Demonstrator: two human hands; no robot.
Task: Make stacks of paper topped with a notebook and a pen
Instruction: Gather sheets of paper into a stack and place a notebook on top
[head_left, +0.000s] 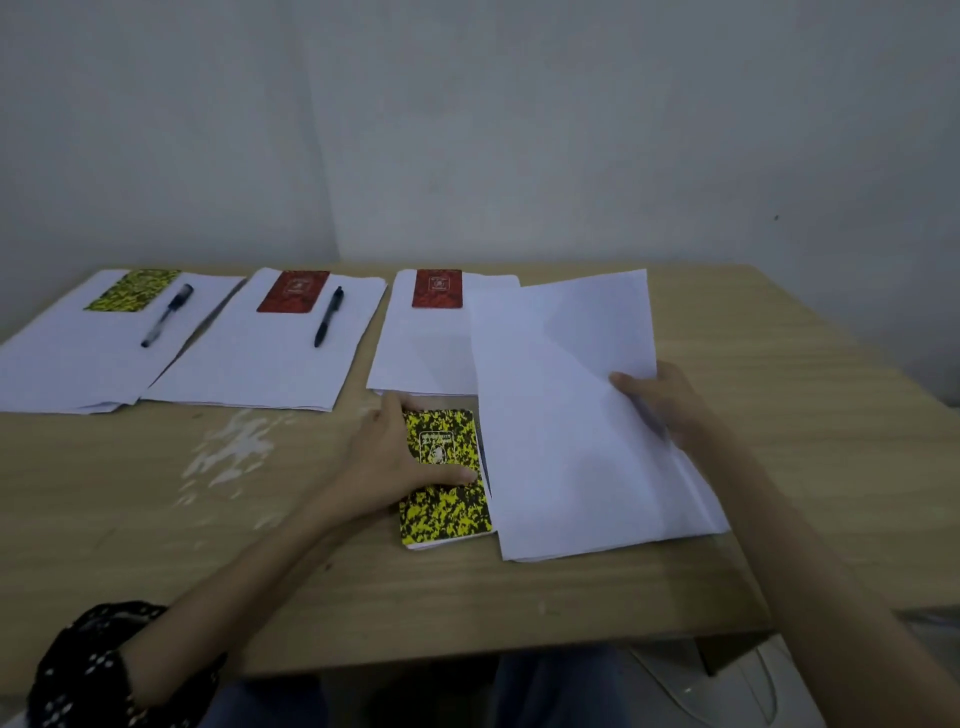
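The yellow-and-black speckled notebook (445, 478) lies flat on the bench (779, 415) directly in front of me, its long axis running away from my body, its right edge touching or slipping just under the left edge of the loose sheaf of white paper (566, 415). My left hand (395, 462) is the nearer grip: it rests on the cover, thumb laid across the middle and fingertips hooked at the far left corner, pressing down rather than closed around the book. My right hand (660, 405) pinches the sheaf's right edge, thumb on top and fingers beneath, lifting that side so the sheets bow and fan apart at the near corner. The paper is thin, limp and smooth; the notebook is small, stiff-covered and rectangular, with a pale printed label near its far end. I judge the coming move to be a short slide or lift of the notebook rightward onto the sheaf once it is laid flat. Beyond, along the far edge, sit three stacks: the left stack (67, 364) carries a yellow speckled notebook (132, 290) and a clear-barrelled pen (167, 315); the middle stack (260, 364) a red notebook (293, 291) and a black pen (328, 317); the third stack (421, 353) another red notebook (437, 288) and no pen I can see. The bench is pale wood-grain laminate, scuffed white left of centre.
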